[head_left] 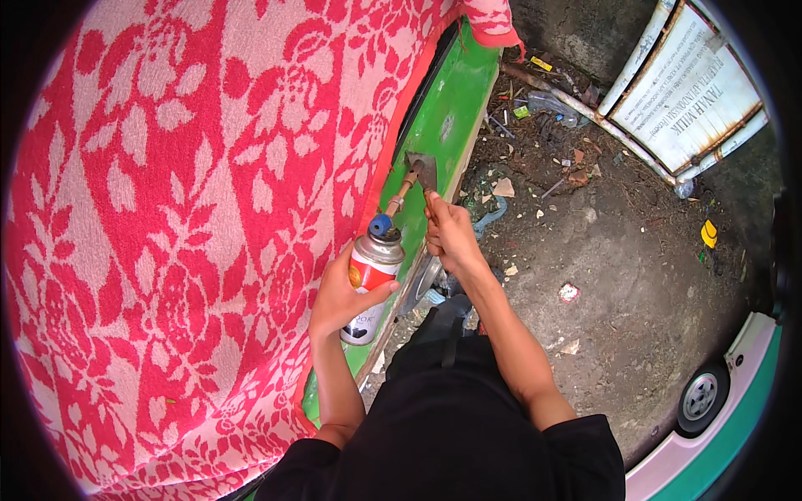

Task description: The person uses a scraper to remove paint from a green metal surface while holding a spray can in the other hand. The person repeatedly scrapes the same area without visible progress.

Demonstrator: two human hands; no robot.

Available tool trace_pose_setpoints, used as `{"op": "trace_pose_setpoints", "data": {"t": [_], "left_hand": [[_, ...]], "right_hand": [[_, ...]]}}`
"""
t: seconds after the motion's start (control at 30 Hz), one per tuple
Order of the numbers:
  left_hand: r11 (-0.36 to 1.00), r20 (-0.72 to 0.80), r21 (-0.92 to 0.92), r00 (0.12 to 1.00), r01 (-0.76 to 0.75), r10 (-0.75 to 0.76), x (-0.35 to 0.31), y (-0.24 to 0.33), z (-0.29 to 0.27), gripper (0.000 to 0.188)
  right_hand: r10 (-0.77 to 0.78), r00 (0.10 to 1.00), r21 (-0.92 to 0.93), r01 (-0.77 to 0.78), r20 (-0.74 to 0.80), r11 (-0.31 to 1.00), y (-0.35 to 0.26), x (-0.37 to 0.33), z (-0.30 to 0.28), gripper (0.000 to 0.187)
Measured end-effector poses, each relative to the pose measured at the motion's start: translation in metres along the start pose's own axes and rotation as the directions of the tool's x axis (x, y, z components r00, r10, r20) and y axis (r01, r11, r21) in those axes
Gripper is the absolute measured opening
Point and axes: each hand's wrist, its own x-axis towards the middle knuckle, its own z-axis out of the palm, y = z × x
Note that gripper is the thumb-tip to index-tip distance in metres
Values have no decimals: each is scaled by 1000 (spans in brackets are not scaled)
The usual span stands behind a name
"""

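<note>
My left hand (336,294) is wrapped round a gas canister (380,250), silver at the top with a red and white label. A blow torch head (403,194) with a blue knob is fitted on it, its brass-coloured nozzle pointing away from me at a green panel (468,79). In my right hand (455,238) is a scraper (426,174), gripped by its brown handle. The blade lies at the panel's surface, right beside the nozzle tip. A greyish bare patch (447,127) shows farther along the green paint. No flame can be made out.
A red and pink floral blanket (192,209) covers everything left of the panel. On the dirt ground (618,334) lie a plastic bottle (555,108), a yellow scrap (709,234) and other litter. A rusty-framed white sign (685,92) leans far right. A car wheel (702,397) shows lower right.
</note>
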Motion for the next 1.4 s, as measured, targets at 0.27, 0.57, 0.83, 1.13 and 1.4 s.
{"op": "trace_pose_setpoints", "data": {"t": [0.27, 0.57, 0.83, 1.13, 1.4], "left_hand": [[999, 12, -25, 999, -36, 36, 7, 0, -4, 61], [999, 22, -29, 1000, -18, 19, 3, -4, -3, 62], [1000, -15, -4, 1000, -25, 25, -8, -10, 4, 61], [998, -12, 15, 998, -65, 66, -5, -9, 3, 63], [996, 18, 36, 997, -76, 76, -3, -7, 5, 63]], "right_hand": [[61, 998, -31, -62, -20, 998, -6, -5, 4, 39], [70, 996, -17, -71, -62, 997, -4, -9, 6, 38], [82, 995, 11, -82, -49, 997, 5, -12, 8, 39], [76, 995, 24, -74, -59, 997, 2, -12, 13, 39], [103, 993, 3, -103, -51, 995, 3, -18, 14, 39]]}}
